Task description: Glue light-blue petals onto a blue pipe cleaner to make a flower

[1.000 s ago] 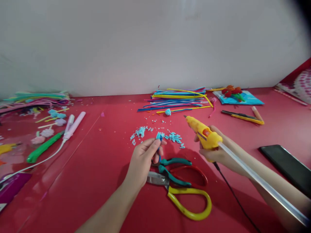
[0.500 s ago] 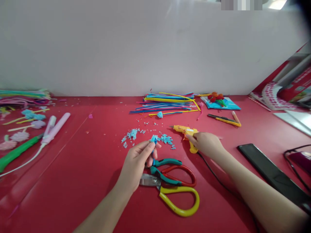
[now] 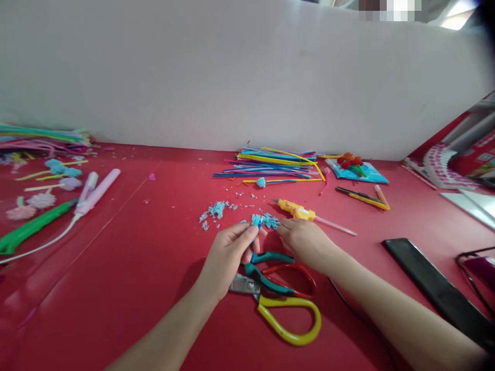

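Head view: I see the left hand (image 3: 228,255) pinching a small blue fuzzy piece (image 3: 256,220) upright between thumb and fingertips, just above the red table (image 3: 154,268), so its tuft faces up. The right hand (image 3: 303,239) rests beside it, fingers loose and empty, near the scattered blue trimmings (image 3: 270,222); the yellow glue gun (image 3: 296,209) lies just behind, nozzle pointing left, away from both hands.

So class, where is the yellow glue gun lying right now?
The glue gun lies on the red table right of centre, just beyond the right hand, near the blue scraps.

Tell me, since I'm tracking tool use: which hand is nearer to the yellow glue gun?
Right. The right hand lies just below the yellow glue gun, not touching it. The left hand is farther off to its left, pinching a small blue fuzzy piece.
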Motion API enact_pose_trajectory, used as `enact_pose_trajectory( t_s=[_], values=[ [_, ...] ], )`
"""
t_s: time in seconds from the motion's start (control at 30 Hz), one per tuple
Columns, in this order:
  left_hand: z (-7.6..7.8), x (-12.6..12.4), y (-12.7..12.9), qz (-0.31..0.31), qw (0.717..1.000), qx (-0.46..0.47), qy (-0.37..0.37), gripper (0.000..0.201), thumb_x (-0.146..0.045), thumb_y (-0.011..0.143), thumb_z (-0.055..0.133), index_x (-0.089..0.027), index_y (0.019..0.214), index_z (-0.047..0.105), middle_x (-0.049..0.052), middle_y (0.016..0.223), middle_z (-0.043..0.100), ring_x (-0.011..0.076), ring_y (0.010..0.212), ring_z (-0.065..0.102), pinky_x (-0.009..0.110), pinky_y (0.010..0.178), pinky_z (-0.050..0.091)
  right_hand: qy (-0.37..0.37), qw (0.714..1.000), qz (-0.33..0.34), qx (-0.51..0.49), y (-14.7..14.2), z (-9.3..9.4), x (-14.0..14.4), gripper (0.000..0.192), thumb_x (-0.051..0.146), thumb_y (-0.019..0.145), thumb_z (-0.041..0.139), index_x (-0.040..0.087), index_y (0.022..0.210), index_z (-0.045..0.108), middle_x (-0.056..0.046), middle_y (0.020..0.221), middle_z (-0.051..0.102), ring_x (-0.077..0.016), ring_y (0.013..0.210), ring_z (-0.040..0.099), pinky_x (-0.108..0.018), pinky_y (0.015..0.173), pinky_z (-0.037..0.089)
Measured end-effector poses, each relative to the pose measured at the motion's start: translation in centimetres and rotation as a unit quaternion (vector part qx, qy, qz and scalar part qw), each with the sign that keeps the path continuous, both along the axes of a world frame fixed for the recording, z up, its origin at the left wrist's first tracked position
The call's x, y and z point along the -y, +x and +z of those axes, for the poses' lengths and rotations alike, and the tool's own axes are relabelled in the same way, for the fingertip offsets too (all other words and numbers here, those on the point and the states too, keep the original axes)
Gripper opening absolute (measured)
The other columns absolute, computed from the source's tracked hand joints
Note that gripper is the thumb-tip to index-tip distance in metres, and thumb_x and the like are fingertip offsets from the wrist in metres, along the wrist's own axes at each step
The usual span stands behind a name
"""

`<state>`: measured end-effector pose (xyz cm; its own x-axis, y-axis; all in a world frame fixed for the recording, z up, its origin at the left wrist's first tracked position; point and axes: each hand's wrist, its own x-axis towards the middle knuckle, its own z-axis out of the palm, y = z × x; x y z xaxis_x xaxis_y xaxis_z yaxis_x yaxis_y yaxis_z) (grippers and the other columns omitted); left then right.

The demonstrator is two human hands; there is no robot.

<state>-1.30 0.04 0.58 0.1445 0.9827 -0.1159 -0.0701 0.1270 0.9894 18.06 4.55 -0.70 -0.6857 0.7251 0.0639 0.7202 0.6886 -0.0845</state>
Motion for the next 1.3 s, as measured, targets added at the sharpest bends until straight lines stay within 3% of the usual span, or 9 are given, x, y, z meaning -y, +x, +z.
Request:
enact_pose_trajectory(
  t_s=[0.17, 0.3, 0.5, 0.67, 0.8, 0.9, 1.1, 1.2, 1.3],
  values=[
    [0.2, 0.1, 0.2, 0.006, 1.0, 0.002, -0.011, 0.025, -0.037, 0.083, 0.053, -0.016, 0.082, 0.067, -0.002, 0.059, 0.054, 0.0056, 0.044, 0.039, 0.02, 0.044, 0.028, -0.047, 0.992, -0.054, -0.103, 0.4, 0.0, 0.2, 0.014, 0.011, 0.082, 0.044, 0.013, 0.077, 0.057, -0.009, 0.077, 0.059, -0.0176, 0.071, 0.053, -0.029, 0.065, 0.038],
    [0.1, 0.2, 0.2, 0.006, 1.0, -0.003, -0.02, 0.024, -0.037, 0.083, 0.053, -0.017, 0.083, 0.068, -0.002, 0.06, 0.055, 0.0057, 0.045, 0.039, 0.02, 0.044, 0.029, -0.134, 0.96, -0.093, -0.229, 0.9, 0.3, 0.1, 0.008, 0.013, 0.078, 0.047, 0.017, 0.077, 0.054, -0.003, 0.075, 0.059, -0.0136, 0.066, 0.052, -0.027, 0.062, 0.04],
    [0.1, 0.2, 0.2, -0.015, 0.999, -0.002, -0.05, 0.026, -0.039, 0.081, 0.055, -0.016, 0.08, 0.068, -0.001, 0.059, 0.057, 0.0061, 0.044, 0.041, 0.02, 0.044, 0.028, -0.304, 0.855, -0.106, -0.407, 0.7, 0.9, 0.7, 0.012, 0.026, 0.085, 0.045, 0.016, 0.081, 0.052, 0.001, 0.067, 0.055, -0.0082, 0.055, 0.051, -0.02, 0.052, 0.042],
    [0.3, 0.5, 0.6, -0.073, 0.99, 0.05, -0.109, 0.027, -0.041, 0.08, 0.057, -0.017, 0.075, 0.067, -0.003, 0.054, 0.053, 0.0048, 0.042, 0.04, 0.018, 0.042, 0.026, -0.365, 0.778, -0.113, -0.498, -0.3, 1.5, 2.1, 0.014, 0.03, 0.084, 0.051, 0.016, 0.082, 0.053, 0.002, 0.069, 0.055, -0.0056, 0.053, 0.046, -0.018, 0.049, 0.037],
    [0.0, 0.8, 0.8, -0.079, 0.989, 0.073, -0.105, 0.026, -0.039, 0.082, 0.054, -0.017, 0.078, 0.068, -0.001, 0.062, 0.058, 0.0031, 0.041, 0.039, 0.017, 0.042, 0.026, -0.433, 0.711, -0.119, -0.542, -0.9, 1.8, 2.6, 0.013, 0.028, 0.079, 0.058, 0.017, 0.079, 0.054, 0.003, 0.066, 0.055, -0.006, 0.054, 0.046, -0.018, 0.05, 0.038],
    [-0.1, 0.8, 0.8, -0.06, 0.992, 0.066, -0.091, 0.025, -0.037, 0.082, 0.055, -0.017, 0.079, 0.069, 0.001, 0.068, 0.062, 0.0031, 0.043, 0.04, 0.017, 0.042, 0.027, -0.438, 0.712, -0.097, -0.54, -1.1, 2.0, 2.8, 0.012, 0.027, 0.078, 0.06, 0.017, 0.079, 0.054, 0.002, 0.069, 0.056, -0.0068, 0.056, 0.048, -0.02, 0.054, 0.041],
    [0.3, 0.9, 0.8, -0.087, 0.992, 0.045, -0.084, 0.026, -0.038, 0.083, 0.053, -0.016, 0.08, 0.067, 0.004, 0.072, 0.066, 0.0033, 0.038, 0.037, 0.019, 0.039, 0.024, -0.367, 0.76, -0.089, -0.529, -0.4, 2.6, 3.1, 0.011, 0.027, 0.081, 0.058, 0.017, 0.077, 0.057, 0.001, 0.069, 0.058, -0.0085, 0.059, 0.05, -0.021, 0.056, 0.042],
    [0.5, 0.9, 0.8, -0.123, 0.987, 0.046, -0.092, 0.027, -0.037, 0.086, 0.048, -0.016, 0.081, 0.063, 0.001, 0.062, 0.063, 0.0015, 0.034, 0.026, 0.02, 0.036, 0.012, -0.318, 0.773, -0.099, -0.54, -0.1, 3.0, 3.2, 0.008, 0.025, 0.08, 0.059, 0.017, 0.078, 0.06, 0.001, 0.071, 0.058, -0.0083, 0.059, 0.05, -0.021, 0.056, 0.04],
    [0.5, 0.9, 0.9, -0.121, 0.987, 0.044, -0.099, 0.027, -0.038, 0.086, 0.048, -0.016, 0.076, 0.06, -0.004, 0.049, 0.052, 0.0024, 0.035, 0.02, 0.02, 0.036, 0.01, -0.307, 0.774, -0.095, -0.546, -0.2, 3.3, 3.5, 0.005, 0.023, 0.079, 0.061, 0.018, 0.077, 0.059, 0.002, 0.071, 0.058, -0.0087, 0.062, 0.051, -0.021, 0.057, 0.04]
  ],
)
